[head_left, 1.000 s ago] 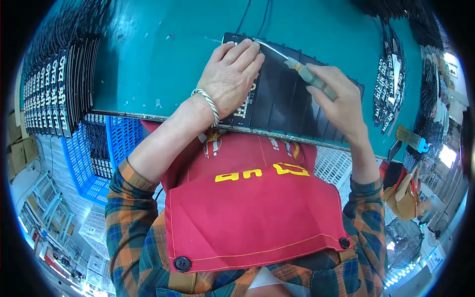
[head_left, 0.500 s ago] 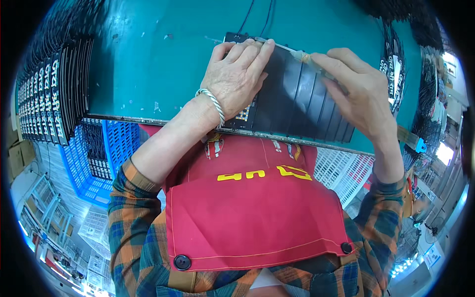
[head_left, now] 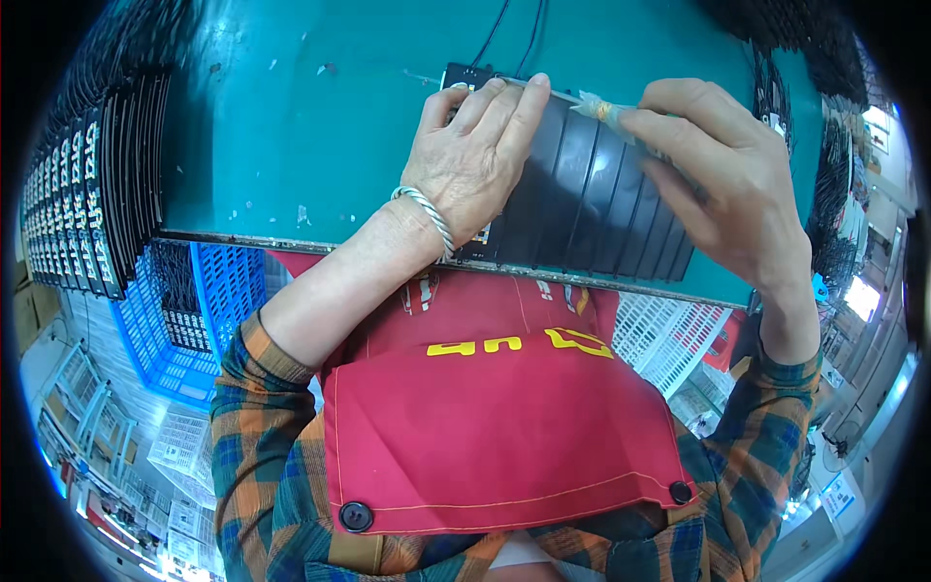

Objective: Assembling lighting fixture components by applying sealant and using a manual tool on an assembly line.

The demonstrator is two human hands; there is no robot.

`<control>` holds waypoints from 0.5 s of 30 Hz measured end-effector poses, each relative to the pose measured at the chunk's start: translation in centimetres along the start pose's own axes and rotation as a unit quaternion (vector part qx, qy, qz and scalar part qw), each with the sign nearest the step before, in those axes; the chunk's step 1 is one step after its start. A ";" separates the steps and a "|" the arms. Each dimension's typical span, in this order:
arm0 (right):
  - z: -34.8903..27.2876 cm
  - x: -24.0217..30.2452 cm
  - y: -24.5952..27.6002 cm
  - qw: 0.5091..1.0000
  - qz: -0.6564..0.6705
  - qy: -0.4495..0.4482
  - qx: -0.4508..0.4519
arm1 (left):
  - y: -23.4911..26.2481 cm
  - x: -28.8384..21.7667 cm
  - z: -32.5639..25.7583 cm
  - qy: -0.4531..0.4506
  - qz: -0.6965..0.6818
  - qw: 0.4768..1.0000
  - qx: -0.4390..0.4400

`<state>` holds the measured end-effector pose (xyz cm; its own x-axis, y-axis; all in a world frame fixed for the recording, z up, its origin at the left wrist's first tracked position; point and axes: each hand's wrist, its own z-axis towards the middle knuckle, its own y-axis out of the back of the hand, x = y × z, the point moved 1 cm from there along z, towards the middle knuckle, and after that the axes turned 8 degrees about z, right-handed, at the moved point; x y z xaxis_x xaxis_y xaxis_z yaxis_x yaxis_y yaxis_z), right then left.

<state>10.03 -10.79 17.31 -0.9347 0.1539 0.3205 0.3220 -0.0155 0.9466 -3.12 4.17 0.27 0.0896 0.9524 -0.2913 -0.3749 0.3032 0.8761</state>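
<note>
Several black ribbed panels [head_left: 592, 194] lie overlapped side by side at the near edge of the green work table. Across the leftmost panel rests my left hand [head_left: 475, 145], fingers stretched out and pressed down near its far edge; it covers most of that panel's printed part. Two thin black wires [head_left: 531, 39] run away from the panel's far end. My right hand [head_left: 722, 165] is closed on a pale, translucent wrapped tool [head_left: 593, 105] with a yellowish band round it. Its tip is close to the panels' far edge; the rest is hidden in my fingers.
Dark printed panels stand stacked [head_left: 87, 184] at the table's left, trailing wires. More wired panels [head_left: 771, 87] lie at the right. Below the table are a blue plastic crate [head_left: 233, 281] holding such panels and a white crate [head_left: 659, 325]. The table's front edge [head_left: 320, 242] runs before me.
My right hand has moved right with the wrapped tool. My left hand stays on the panel, shifted slightly right in view.
</note>
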 end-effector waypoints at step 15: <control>0.2 1.0 -0.5 1.000 -0.026 0.013 -0.004 | -0.2 0.0 -0.1 0.004 -0.024 1.000 0.006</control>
<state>8.93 -10.45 17.20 -0.9535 0.1295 0.2721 0.2725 -0.0152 0.9620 -3.17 4.11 0.03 0.0997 0.9367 -0.3358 -0.3591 0.3486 0.8658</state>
